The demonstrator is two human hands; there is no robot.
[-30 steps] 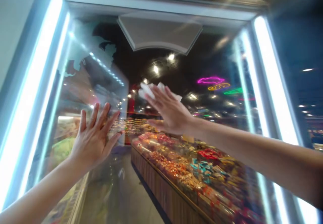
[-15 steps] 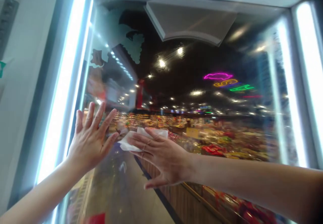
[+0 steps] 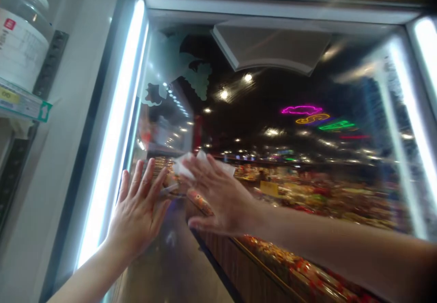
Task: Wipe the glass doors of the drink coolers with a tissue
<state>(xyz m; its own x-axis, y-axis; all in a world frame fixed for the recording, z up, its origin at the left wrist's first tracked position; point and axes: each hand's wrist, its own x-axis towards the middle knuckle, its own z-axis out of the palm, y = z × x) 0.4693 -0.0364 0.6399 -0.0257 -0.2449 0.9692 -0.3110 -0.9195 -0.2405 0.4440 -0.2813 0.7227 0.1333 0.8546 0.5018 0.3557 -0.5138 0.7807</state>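
A tall glass door [image 3: 280, 111] fills the view, lit by white light strips along both sides of its frame. My left hand [image 3: 139, 212] lies flat on the glass near the left edge, fingers spread, holding nothing. My right hand [image 3: 218, 196] presses a crumpled white tissue [image 3: 186, 166] against the glass just right of the left hand, fingers stretched over it. The tissue shows only above and beside the fingertips.
A white light strip [image 3: 112, 125] runs down the door's left frame. A shelf with a price label [image 3: 23, 105] and a large white-labelled jar [image 3: 20, 38] sits at the far left. Through the glass, a long wooden counter of coloured packets [image 3: 273, 266] and neon signs [image 3: 314, 116] show.
My right hand with the tissue swept down and left across the glass, then rose slightly. My left hand stayed flat on the glass. The view shifted, bringing the shelf and jar into sight.
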